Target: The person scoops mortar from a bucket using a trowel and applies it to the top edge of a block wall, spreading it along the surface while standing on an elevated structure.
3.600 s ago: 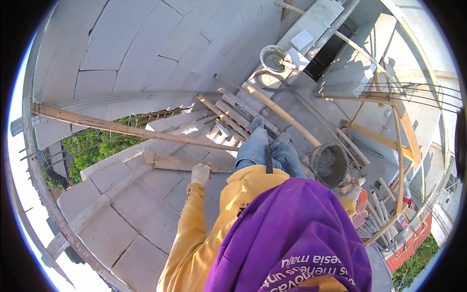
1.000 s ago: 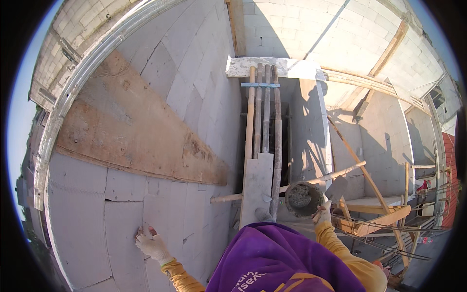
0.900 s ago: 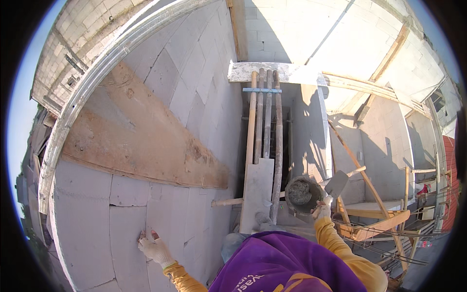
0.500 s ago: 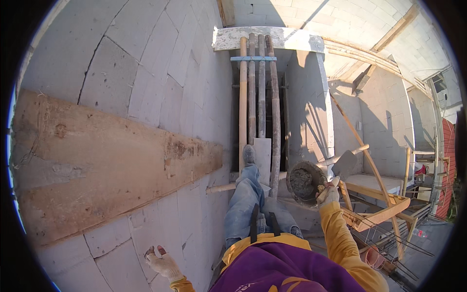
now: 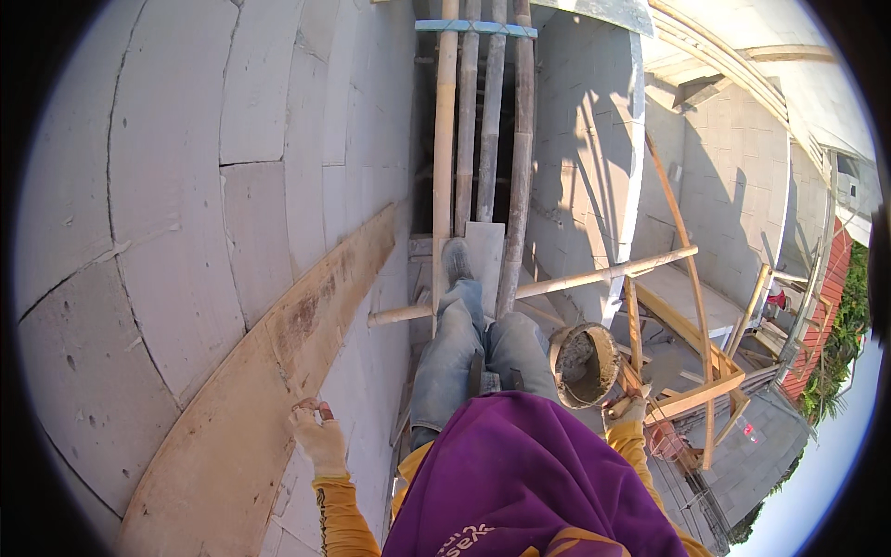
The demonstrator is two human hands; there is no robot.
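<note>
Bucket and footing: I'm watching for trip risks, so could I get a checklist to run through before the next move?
1. Mortar inside bucket: ok, below the rim.
2. Right hand gripping bucket: cannot tell, contact unclear.
3. Left hand free: ok, nothing visible in it.
4. Front foot firmly set: cannot tell, sole hidden.
5. Gap beside poles covered: not ok, dark and open.

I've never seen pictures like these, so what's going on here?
There's no machine: a person wears a wide-view camera on the head, looking down over purple cloth. Their left hand, in a pale glove, is near a long brown wooden plank and shows nothing held. Their right hand is beside a round dark bucket of grey mix; what it grips is unclear. Ahead, a thin blue strip crosses four round wooden poles, with a pale flat board at their near end.
</note>
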